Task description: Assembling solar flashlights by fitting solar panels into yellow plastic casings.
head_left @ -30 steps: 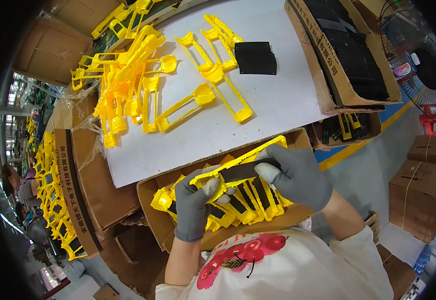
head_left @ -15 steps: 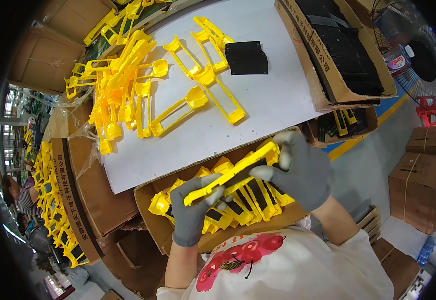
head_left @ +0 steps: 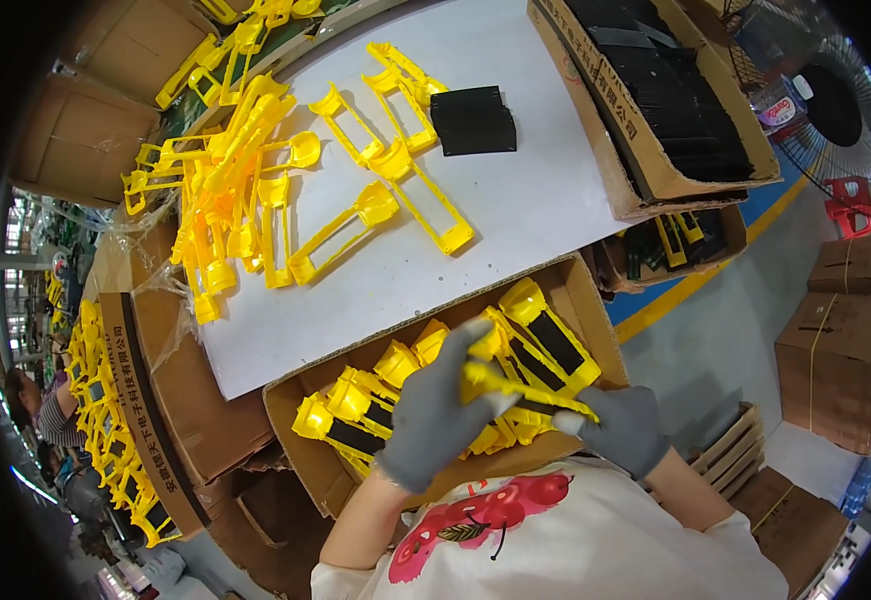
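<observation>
White table [head_left: 546,200] lies beyond the carton [head_left: 308,462], over which the yellow frame [head_left: 533,394] slopes lengthwise down to the right, where half a second ago it rose rightward, right hand [head_left: 618,428] pinching its right end, left hand [head_left: 441,412] spread about the other, contact too blurred to tell.

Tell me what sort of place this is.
Likely a factory assembly workshop: many similar yellow frames heaped on a white table, flat black pieces packed in a carton, and stacked cardboard boxes.
</observation>
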The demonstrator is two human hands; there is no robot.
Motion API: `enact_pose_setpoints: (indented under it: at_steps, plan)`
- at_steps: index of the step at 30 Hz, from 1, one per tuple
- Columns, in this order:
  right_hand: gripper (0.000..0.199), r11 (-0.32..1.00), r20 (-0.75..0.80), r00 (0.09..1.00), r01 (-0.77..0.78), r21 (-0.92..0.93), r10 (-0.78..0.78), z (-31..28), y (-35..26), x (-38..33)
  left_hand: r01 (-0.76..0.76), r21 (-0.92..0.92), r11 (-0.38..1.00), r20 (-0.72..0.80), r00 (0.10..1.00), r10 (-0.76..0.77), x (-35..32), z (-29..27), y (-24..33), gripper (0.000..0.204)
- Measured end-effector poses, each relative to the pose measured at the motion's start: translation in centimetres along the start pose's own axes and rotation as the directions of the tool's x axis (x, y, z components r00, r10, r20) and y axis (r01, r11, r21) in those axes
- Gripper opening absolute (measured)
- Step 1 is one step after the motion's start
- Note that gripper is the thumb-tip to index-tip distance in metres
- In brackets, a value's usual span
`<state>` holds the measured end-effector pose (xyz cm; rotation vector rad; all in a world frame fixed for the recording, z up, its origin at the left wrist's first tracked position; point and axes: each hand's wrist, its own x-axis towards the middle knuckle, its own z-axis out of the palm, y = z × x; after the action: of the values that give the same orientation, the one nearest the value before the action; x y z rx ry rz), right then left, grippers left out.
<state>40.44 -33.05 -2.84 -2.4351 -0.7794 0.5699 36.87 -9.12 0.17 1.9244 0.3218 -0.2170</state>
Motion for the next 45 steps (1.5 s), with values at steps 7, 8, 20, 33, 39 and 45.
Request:
enact_pose_setpoints:
  at_steps: [7,8,20,33,39,45]
  plan:
    - [0.043,0.990,0.000,0.995,0.097,-0.099,-0.097,-3.6,-0.3,1.1,-0.164,0.665,0.728,-0.087,0.952,0.293,2.9,-0.7,0.6,0.059]
    - [0.036,0.974,0.033,0.992,0.127,-0.185,-0.123,-4.0,0.4,1.7,-0.171,0.684,0.709,-0.108,0.938,0.330,3.7,-2.2,0.5,0.053]
    - [0.028,0.914,-0.405,0.837,0.246,-0.322,-0.368,-3.2,0.2,27.9,-0.031,0.875,0.482,-0.085,0.973,0.216,17.6,-11.2,-3.8,0.080]
    - [0.025,0.880,-0.155,0.935,0.231,-0.415,-0.318,-2.9,-0.8,27.6,0.008,-0.020,1.000,-0.551,0.834,-0.018,5.1,-15.3,-0.8,0.017]
    - [0.027,0.928,-0.431,0.838,0.372,0.002,-0.334,-5.2,0.1,24.5,-0.035,-0.486,0.873,-0.399,0.898,-0.186,0.7,-12.8,-2.3,0.026]
    - [0.025,0.461,-0.323,0.936,0.351,0.815,-0.140,-6.0,-5.8,16.0,-0.053,-0.681,0.730,-0.290,0.935,-0.203,-1.2,-7.3,-3.7,0.033]
